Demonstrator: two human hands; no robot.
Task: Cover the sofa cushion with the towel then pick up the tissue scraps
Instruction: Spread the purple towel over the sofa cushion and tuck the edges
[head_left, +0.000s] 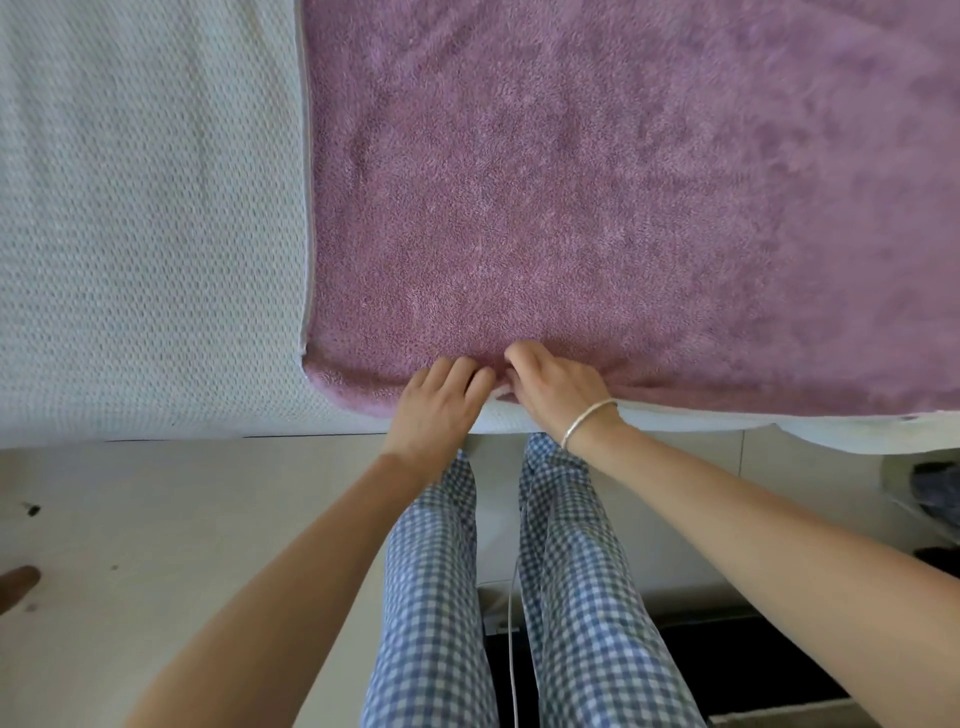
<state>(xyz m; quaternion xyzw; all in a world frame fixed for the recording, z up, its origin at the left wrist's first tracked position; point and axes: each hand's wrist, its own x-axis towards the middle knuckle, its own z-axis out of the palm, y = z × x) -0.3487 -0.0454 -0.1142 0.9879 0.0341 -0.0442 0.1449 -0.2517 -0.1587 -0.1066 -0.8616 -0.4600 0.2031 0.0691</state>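
**Both hands at towel's near edge, towel lying over cushion**

Left hand (441, 400) and right hand (556, 387) are sitting side by side, nearly touching, at the near hem of the purple towel (571, 197). Fingers of both are curling down into the pile, pinching a small bunch of fabric betw. them; a pale bit is showing in the gap just below the fingertips, can't tell what it is. So: both hands closing on the towel edge, not flat.

Towel is spreading away from the hands and out to the right, lying mostly smooth. Its left hem is running straight away from a point left of the left hand.

Sofa cushion (145, 218), white w/ a woven texture, is lying bare left of the left hand; a thin white strip of it is also showing just under both wrists.

Silver bracelet (587, 421) is sitting on the right wrist. Checked blue-white trousers (566, 571) are showing below the hands, betw. the forearms. Pale floor (182, 519) is lying under the left forearm.
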